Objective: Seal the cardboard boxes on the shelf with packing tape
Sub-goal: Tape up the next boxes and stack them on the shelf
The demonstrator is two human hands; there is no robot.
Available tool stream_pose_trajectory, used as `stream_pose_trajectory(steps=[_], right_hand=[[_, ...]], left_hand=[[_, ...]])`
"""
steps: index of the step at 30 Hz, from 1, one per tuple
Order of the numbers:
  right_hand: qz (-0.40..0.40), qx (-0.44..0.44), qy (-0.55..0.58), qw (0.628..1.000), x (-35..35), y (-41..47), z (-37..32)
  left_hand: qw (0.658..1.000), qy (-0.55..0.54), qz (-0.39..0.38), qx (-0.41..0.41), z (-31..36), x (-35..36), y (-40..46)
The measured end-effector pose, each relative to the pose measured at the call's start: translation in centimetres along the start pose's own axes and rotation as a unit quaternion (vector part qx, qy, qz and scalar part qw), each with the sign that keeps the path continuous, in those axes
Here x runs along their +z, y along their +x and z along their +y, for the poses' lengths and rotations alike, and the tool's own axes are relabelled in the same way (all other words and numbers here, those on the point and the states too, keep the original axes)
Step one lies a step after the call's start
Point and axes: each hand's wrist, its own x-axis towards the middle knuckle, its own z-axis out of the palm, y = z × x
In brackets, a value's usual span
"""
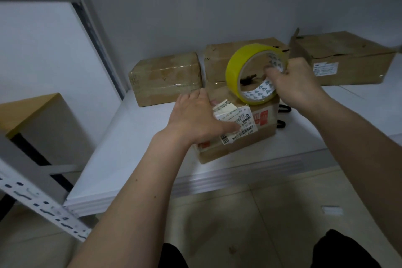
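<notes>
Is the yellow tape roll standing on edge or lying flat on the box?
On edge: the yellow tape roll stands upright on the front box, its open core facing the camera, with the right hand gripping its rim.

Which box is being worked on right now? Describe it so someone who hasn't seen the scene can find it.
Start at the white shelf, where three cardboard boxes line the back wall. The front box sits alone near the shelf's front edge, under the left hand, with the yellow tape roll held over it by the right hand. Only it carries peeling white shipping labels and red printing.
</notes>
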Motion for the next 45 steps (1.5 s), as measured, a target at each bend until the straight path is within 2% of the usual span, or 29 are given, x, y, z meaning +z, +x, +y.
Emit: stream_pose_trajectory(steps=[5, 9, 15, 19, 24, 28, 32, 45], right_hand=[[-0.013, 0.009, 0.000, 1.000, -0.7, 0.4, 0.1], [-0.023, 0.031, 0.044, 0.998, -1.3, 0.8, 0.5], [-0.015, 0.009, 0.013, 1.000, -1.4, 0.6, 0.1], [-0.008, 0.012, 0.012, 1.000, -1.4, 0.4, 0.3], [-0.025, 0.055, 0.091, 0.994, 0.6, -1.0, 1.7], [0.013, 0.024, 0.072, 0.997, 0.6, -0.4, 1.2], [-0.002, 0.021, 0.056, 0.998, -0.4, 0.8, 1.2], [0.002, 0.086, 0.230, 0.969, -2.0, 2.4, 2.7]], left_hand=[[1.000, 0.003, 0.000, -0.002, 0.2, -0.1, -0.1], [1.000, 0.006, -0.006, -0.006, 0.1, -0.1, 0.0], [0.998, -0.005, -0.064, -0.028, 2.1, -1.5, 1.2], [0.999, -0.026, -0.035, -0.004, 3.8, -0.6, 1.8], [0.999, -0.021, -0.027, 0.012, 3.2, 0.3, 2.3], [1.000, -0.015, -0.015, 0.017, 3.2, 0.4, 2.4], [0.999, -0.024, -0.023, 0.002, 3.1, 0.2, 2.2], [0.999, -0.027, -0.015, -0.026, 3.5, 0.1, 2.0]])
